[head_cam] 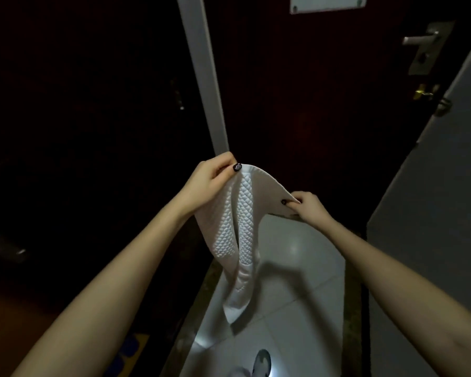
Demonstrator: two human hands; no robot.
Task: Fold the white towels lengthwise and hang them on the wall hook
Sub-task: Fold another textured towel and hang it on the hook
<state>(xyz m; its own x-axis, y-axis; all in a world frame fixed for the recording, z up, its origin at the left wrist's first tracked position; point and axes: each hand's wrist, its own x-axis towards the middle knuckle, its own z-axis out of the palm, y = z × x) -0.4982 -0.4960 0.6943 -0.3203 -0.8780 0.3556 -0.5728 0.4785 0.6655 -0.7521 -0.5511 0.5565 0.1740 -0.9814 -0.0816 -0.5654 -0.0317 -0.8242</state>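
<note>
A white towel (239,229) with a quilted diamond texture hangs in the air in front of me, over a pale tiled floor. My left hand (211,180) pinches one top corner of it. The other top corner, lower and to the right, is pinched by my right hand (307,206). The top edge arches between the two hands and the rest of the cloth droops down in folds. No wall hook shows in this view.
A dark door (324,91) with a metal lever handle (419,39) stands ahead, a white door frame post (204,77) left of it. A grey wall panel (433,186) rises at the right. The left side is very dark. A shoe (261,363) shows at the bottom.
</note>
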